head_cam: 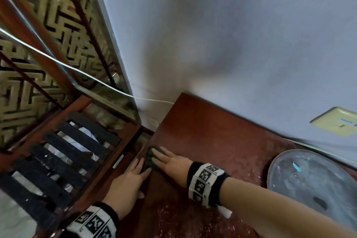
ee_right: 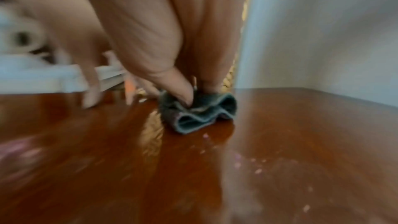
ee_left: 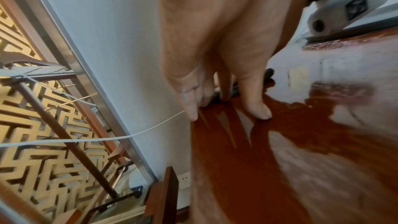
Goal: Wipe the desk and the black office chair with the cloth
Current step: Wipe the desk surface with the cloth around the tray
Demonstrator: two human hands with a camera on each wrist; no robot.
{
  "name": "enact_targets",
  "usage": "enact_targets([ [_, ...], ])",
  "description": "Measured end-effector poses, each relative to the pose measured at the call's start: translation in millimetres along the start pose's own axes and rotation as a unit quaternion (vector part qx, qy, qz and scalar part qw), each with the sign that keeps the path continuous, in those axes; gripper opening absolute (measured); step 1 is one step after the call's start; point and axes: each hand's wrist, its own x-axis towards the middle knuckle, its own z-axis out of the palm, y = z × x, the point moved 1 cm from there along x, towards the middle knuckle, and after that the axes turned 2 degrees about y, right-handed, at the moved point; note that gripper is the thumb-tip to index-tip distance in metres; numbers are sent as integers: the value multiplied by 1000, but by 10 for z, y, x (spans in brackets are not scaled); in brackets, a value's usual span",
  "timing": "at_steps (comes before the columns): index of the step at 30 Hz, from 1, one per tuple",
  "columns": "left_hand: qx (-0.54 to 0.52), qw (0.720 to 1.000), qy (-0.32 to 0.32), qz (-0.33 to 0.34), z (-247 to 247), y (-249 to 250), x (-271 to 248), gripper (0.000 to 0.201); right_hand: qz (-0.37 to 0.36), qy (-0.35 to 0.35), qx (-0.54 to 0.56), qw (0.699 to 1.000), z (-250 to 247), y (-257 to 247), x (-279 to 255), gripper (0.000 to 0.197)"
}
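Note:
The reddish-brown desk stands in a wall corner. A dark grey-green cloth lies bunched at its left edge. My right hand presses on the cloth with straight fingers. In the right wrist view, the thumb of my right hand pushes into the folds of the cloth. My left hand rests flat on the desk's left edge, just beside the cloth, holding nothing. In the left wrist view the straight fingers of my left hand touch the wood. No black office chair is in view.
A round grey tray lies on the desk at the right. Pale crumbs dot the wood. A wooden rack with black slats stands left of the desk. A white cable runs to the wall. A yellowed wall plate sits at the right.

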Motion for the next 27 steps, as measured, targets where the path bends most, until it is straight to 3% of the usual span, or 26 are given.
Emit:
enact_targets([
  [2, -11, 1000, -3, -22, 56, 10, -48, 83, 59, 1, 68, 996, -69, 241, 170, 67],
  [5, -23, 999, -14, -34, 33, 34, -80, 85, 140, 42, 64, 987, -179, 436, 432, 65],
  [10, -34, 999, 2, -25, 57, 18, -81, 80, 31, 7, 31, 999, 158, -139, 204, 58],
  [12, -38, 999, 0, -19, 79, 5, -93, 80, 24, -7, 41, 999, 135, -27, 70, 62],
  [16, -46, 999, -11, -19, 83, -6, -83, 87, 188, 20, 93, 977, -87, 727, -62, 66],
  [18, -43, 999, -9, -23, 69, -6, -73, 89, 224, 23, 83, 971, -64, 919, -154, 66],
  [20, -46, 999, -1, -19, 50, 26, -39, 90, 200, 11, 71, 977, 73, 776, -273, 67],
  [25, -70, 997, 42, 8, -95, 233, 245, 102, 2, -47, 47, 998, 600, 50, -631, 62],
  [27, -57, 998, 35, 14, -135, 318, 384, 102, 37, -26, 56, 997, 632, 281, -690, 72],
])
